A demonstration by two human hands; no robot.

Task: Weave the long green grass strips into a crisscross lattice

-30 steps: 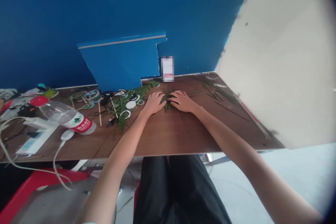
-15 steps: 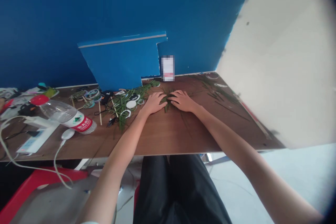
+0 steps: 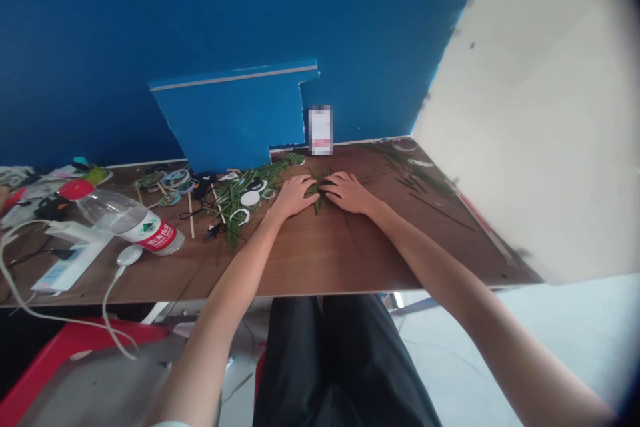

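Observation:
Green grass-like leaf strips [image 3: 317, 207] lie in a small bunch on the brown table, with both hands over them. My left hand [image 3: 296, 195] rests palm down at the bunch's left side, fingers stretched out and thumb toward the middle. From the right, my right hand [image 3: 350, 192] also lies flat, its fingertips touching the strips. A narrow gap separates the two hands. The fingers cover part of the bunch, so how the strips cross beneath them is hidden. A larger heap of green strips [image 3: 233, 203] lies left of my left hand, with a round white disc [image 3: 250, 199] on it.
At the left, a clear water bottle [image 3: 150, 230] with a red cap leans over a white power strip [image 3: 70, 263] and cables. Tape rolls [image 3: 176, 179] and thin sticks [image 3: 191, 217] lie nearby. Loose strips [image 3: 423, 180] are at the right, beside the pale wall [image 3: 540, 113].

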